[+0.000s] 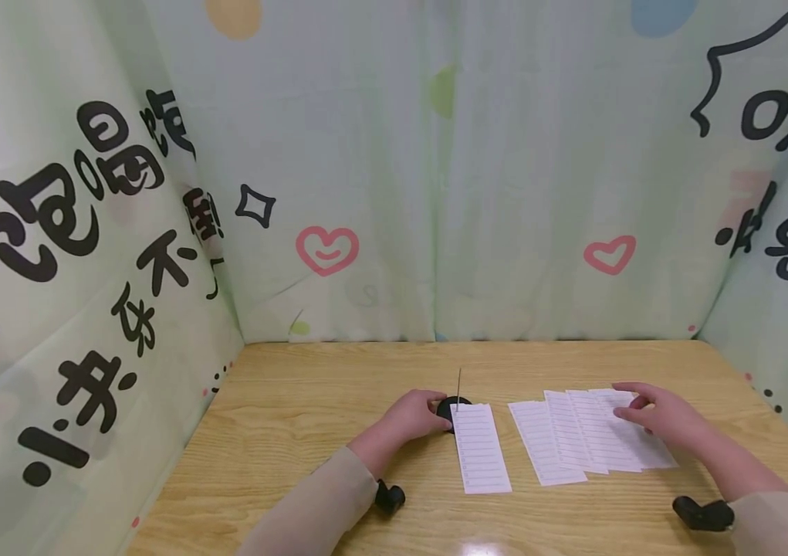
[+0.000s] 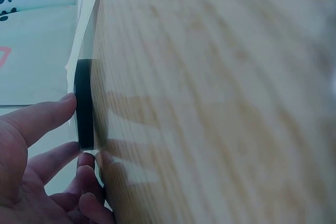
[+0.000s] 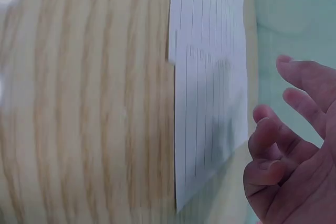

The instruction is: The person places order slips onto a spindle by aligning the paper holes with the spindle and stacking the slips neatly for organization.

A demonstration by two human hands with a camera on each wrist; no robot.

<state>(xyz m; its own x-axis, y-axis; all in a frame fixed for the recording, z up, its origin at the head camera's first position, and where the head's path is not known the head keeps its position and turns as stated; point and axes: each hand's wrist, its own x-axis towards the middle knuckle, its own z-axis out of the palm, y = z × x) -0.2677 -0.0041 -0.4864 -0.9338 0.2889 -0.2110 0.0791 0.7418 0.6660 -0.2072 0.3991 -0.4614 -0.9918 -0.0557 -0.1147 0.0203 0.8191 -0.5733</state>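
"What do you have on the left?"

"On my feeds, the left hand (image 1: 416, 415) grips the round black base (image 2: 84, 114) by its rim, thumb on one side and a finger on the other, with a slight bend in both. The base sits on the table (image 1: 324, 371), a little left of midway between the left and right edges. A thin upright rod (image 1: 459, 386) rises from it."

"Anything lying over it?"

"One lined white slip (image 1: 482, 455). Its top end covers part of the base, right by the rod, and its other end points towards the near edge. I can't tell whether the rod goes through it."

"How's the right?"

"The right hand (image 1: 664, 413) has hold of nothing. Its fingers are loosely bent and parted, and the right wrist view shows me a gap between them and the overlapping lined slips (image 1: 560, 440). It hangs near the top of the rightmost one."

"Where does that fan lie?"

"In the right half of the table, apart from the single slip and well short of the far right corner. Beyond the far edge hangs a pale printed curtain (image 1: 394, 293)."
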